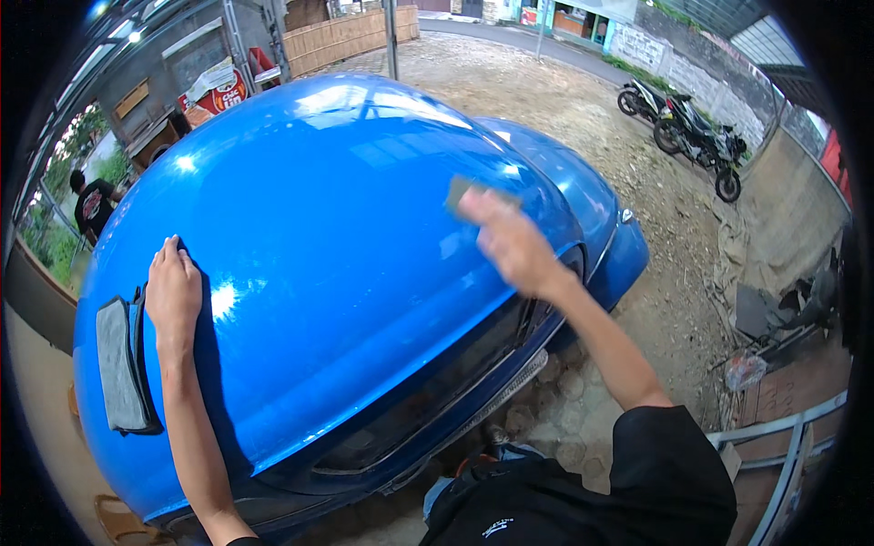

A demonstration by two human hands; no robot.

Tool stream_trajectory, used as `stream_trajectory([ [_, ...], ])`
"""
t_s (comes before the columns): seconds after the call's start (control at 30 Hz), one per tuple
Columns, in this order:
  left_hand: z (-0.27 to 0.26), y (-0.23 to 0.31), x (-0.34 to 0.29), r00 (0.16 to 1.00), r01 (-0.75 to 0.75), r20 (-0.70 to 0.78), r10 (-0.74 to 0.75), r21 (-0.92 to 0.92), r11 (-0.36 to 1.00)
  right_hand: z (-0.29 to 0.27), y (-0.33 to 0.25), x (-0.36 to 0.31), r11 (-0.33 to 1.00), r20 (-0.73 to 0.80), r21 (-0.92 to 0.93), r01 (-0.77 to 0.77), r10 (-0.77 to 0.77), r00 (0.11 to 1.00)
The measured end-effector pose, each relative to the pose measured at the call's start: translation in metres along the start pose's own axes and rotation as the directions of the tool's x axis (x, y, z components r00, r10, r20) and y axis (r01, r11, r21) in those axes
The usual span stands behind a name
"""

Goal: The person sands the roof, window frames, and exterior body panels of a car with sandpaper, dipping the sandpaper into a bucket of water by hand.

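Observation:
A rounded blue car [309,209] with a glossy roof stretches out in front of me. My left hand [173,282] lies flat on the roof at the left, fingers stretched out and holding nothing. Right beside that forearm, a folded grey cloth with a dark edge [126,364] rests on the paint. Over the right part of the roof, my right hand [514,241] grips a small greyish-green pad [462,195]. Motion smears both the hand and the pad, so the pad's exact kind is unclear. It appears to be at the roof surface.
Along the car's near side run dark side windows [419,409]. Motorcycles [696,132] stand on the dirt yard at the far right. A metal frame [792,455] is at the lower right. Another person in a dark shirt [94,205] stands beyond the car at the left.

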State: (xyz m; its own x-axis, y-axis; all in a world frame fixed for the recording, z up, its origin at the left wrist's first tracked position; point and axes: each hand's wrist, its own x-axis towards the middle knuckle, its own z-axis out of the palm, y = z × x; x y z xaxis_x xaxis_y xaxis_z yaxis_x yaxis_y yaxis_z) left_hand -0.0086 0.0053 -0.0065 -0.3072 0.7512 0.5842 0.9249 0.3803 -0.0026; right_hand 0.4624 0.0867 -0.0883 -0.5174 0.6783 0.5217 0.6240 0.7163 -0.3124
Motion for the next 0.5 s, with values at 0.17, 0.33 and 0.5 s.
stream_trajectory([
  [0.17, 0.002, -0.016, 0.004, 0.999, -0.02, 0.04, 0.021, -0.029, 0.999, 0.027, 0.0, 0.029, 0.983, -0.125, -0.16, -0.088, 0.068, 0.99],
  [0.33, 0.009, -0.036, 0.005, 0.999, -0.031, 0.03, 0.032, -0.03, 0.999, 0.025, -0.073, -0.062, 0.99, 0.042, -0.027, 0.141, -0.14, 0.989],
  [0.5, 0.016, -0.037, 0.012, 0.999, -0.023, 0.046, 0.026, -0.079, 0.997, -0.004, 0.082, -0.082, 0.937, -0.216, 0.093, -0.337, 0.349, 0.912],
])
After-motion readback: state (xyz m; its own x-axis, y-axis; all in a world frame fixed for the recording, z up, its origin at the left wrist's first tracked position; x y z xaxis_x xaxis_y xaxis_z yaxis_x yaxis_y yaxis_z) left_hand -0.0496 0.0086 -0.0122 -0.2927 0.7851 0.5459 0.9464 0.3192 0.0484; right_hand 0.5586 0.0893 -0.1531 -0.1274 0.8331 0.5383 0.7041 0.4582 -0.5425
